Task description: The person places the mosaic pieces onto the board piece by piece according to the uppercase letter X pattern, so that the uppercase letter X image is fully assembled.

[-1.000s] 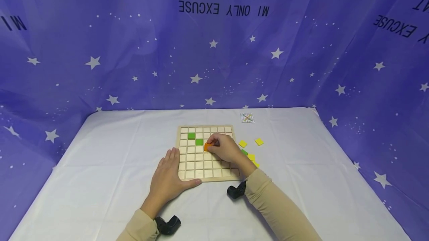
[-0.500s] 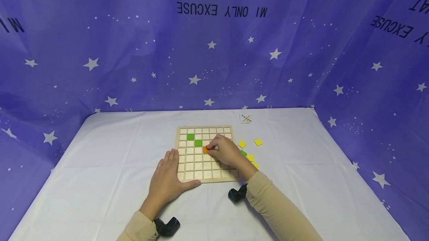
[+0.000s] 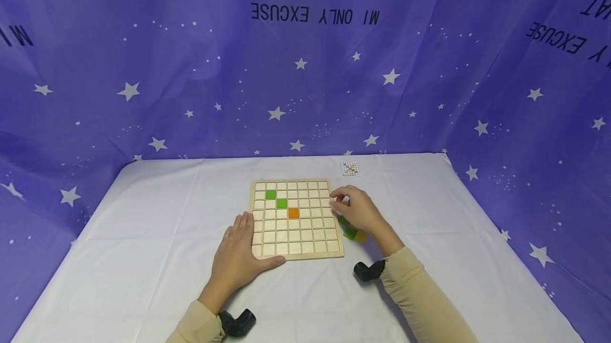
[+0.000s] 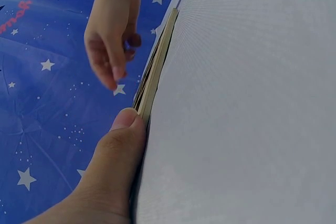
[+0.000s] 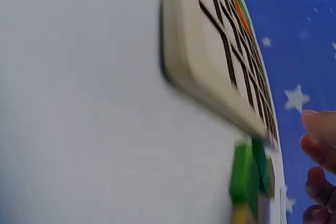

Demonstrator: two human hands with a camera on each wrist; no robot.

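- Grid board (image 3: 305,234) lay flat on the white-covered counter (image 3: 143,258), well in from its left and right edges, with the far edge beyond it.
- Two green tiles (image 3: 270,194) and an orange tile (image 3: 293,212) sat in its cells, on a diagonal from near the board's far left corner to its middle.
- The left hand (image 3: 238,258) lay against the board's left edge, fingers straight and side by side, thumb spread along the near edge; that brace seemed worth holding, since the board could slide.
- The right hand (image 3: 358,208) hung just off the board's right edge by the loose tiles (image 3: 350,233), fingers bent, thumb and forefinger apart with nothing visible between them.
- For such a reach, pinching one tile by opposite edges, clear of its neighbours, seemed surest.
- The right hand hid part of the loose heap, so its count could not be told; its green and yellowish pieces were blurred.
- The right wrist view cut off most of that hand; the left wrist view showed the board nearly edge-on, hiding its cells.
- Near the counter's far edge, the printed card (image 3: 350,168) bore a pattern too small to read.
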